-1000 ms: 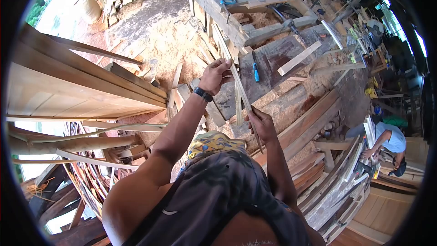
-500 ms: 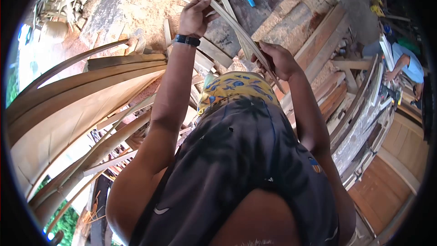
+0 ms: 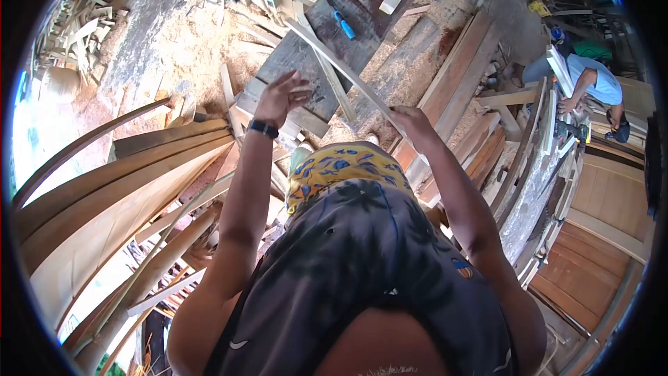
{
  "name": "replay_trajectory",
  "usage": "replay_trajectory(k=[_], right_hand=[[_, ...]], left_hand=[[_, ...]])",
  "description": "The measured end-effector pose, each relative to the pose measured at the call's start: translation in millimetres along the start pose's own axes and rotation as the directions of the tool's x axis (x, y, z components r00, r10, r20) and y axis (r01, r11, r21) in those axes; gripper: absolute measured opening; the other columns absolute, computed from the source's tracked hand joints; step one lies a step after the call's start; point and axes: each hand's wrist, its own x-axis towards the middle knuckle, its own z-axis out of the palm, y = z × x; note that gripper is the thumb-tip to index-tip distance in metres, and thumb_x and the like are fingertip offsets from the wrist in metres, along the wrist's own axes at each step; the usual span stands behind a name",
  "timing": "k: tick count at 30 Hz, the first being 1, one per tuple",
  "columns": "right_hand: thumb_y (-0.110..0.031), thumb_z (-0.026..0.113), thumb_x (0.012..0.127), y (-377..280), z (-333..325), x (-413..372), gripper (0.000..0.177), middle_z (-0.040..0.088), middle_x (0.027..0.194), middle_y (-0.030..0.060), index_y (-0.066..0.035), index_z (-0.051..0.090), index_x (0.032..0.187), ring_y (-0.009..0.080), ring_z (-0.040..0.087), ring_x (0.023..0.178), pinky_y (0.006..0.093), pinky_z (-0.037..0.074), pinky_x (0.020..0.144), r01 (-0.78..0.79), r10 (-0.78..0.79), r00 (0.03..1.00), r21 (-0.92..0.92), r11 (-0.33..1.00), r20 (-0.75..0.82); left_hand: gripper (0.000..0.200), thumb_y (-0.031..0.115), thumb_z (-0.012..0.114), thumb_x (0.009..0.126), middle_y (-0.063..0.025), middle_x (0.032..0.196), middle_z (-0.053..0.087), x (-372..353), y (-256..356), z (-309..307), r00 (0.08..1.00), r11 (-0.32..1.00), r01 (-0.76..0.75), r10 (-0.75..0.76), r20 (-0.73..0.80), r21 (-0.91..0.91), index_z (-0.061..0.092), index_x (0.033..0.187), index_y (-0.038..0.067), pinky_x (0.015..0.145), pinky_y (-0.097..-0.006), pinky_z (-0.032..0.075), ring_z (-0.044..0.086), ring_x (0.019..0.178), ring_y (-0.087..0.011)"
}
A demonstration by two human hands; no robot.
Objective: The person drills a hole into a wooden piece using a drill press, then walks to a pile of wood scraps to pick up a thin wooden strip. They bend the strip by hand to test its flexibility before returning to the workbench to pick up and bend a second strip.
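A long, thin wooden strip [image 3: 348,75] slants across the view in front of me, its far end over a dark wooden bench top [image 3: 282,63]. My right hand [image 3: 415,127] is closed around the strip near its close end. To the left of the strip, my left hand [image 3: 281,97] is raised with its fingers apart and nothing in it; a dark watch is on that wrist. Past the strip, a blue tool [image 3: 343,24], of a kind I cannot make out, lies on the bench top. A second wooden strip [image 3: 332,80] passes beneath the held one.
Curved boards [image 3: 132,146] lean at the left. Sawdust [image 3: 188,28] covers the ground, with a scrap-wood pile [image 3: 87,42] beyond. Long planks [image 3: 456,63] lie at the right. A person in a light-blue shirt [image 3: 595,76] works beside stacked timber, near wooden panels [image 3: 591,237].
My left hand has let go of the strip and moved down and left. The strip is now held by my right hand alone, and its far end shows lower in view.
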Motion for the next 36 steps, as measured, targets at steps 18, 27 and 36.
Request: replay_trajectory(k=[18, 27, 36], right_hand=[[-0.02, 0.053, 0.098, 95, -251, 66, 0.024, 0.063, 0.078, 0.0055, -0.002, 0.064, 0.111, 0.0133, 0.057, 0.062, 0.0281, 0.045, 0.051, -0.264, 0.244, 0.947, -0.072, 0.962, -0.208], [-0.019, 0.054, 0.097, 97, -325, 111, 0.017, 0.061, 0.074, 0.0077, -0.003, 0.059, 0.101, 0.0165, 0.058, 0.058, 0.0313, 0.046, 0.048, -0.258, 0.249, 0.966, -0.167, 0.952, -0.071], [-0.019, 0.054, 0.097, 93, -327, 133, 0.025, 0.061, 0.075, 0.0085, -0.001, 0.062, 0.112, 0.0179, 0.059, 0.059, 0.0321, 0.046, 0.049, -0.264, 0.266, 0.964, -0.144, 0.954, -0.01]], left_hand=[[0.058, 0.037, 0.057, 0.097, -0.0236, 0.111, 0.067, 7, -273, -54, 0.782, 0.879, 0.249, 0.065, -0.62, 0.406, 0.05, 0.135, -0.005, 0.077, -0.04, 0.056, 0.064, 0.11, -0.0379], [0.057, 0.047, 0.061, 0.094, -0.0223, 0.107, 0.07, 16, -224, 36, 0.547, 0.931, 0.306, -0.003, -0.837, 0.197, 0.06, 0.119, -0.005, 0.088, -0.0423, 0.051, 0.067, 0.102, -0.0357], [0.05, 0.047, 0.066, 0.09, -0.0087, 0.089, 0.071, 12, -226, 29, 0.581, 0.97, 0.216, -0.036, -0.813, 0.112, 0.063, 0.112, 0.002, 0.059, -0.035, 0.055, 0.064, 0.069, -0.0188]])
